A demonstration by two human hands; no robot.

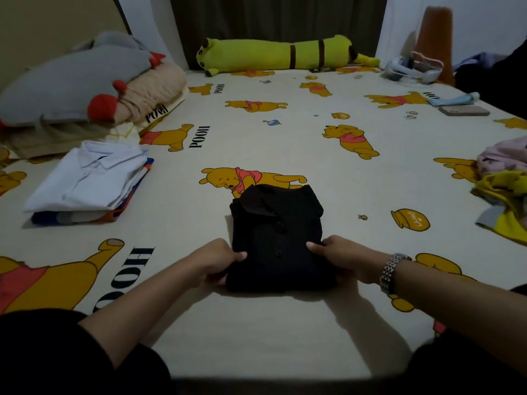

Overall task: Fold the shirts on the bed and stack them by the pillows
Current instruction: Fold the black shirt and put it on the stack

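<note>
My 2 hands, left hand [216, 259] and right hand [339, 256], pinch the near edges of the folded black shirt [278, 235] on the bed [285, 332]. It looks soft and floppy, so I'd support it underneath.

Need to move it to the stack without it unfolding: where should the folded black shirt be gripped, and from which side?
Grip the black shirt at its two near corners, coming in from left and right, thumbs on top and fingers under. Left hand and right hand already grip it there. It is a compact rectangle, collar away from the person, so lifting both sides together should keep the layers closed on the way to the folded stack.
</note>
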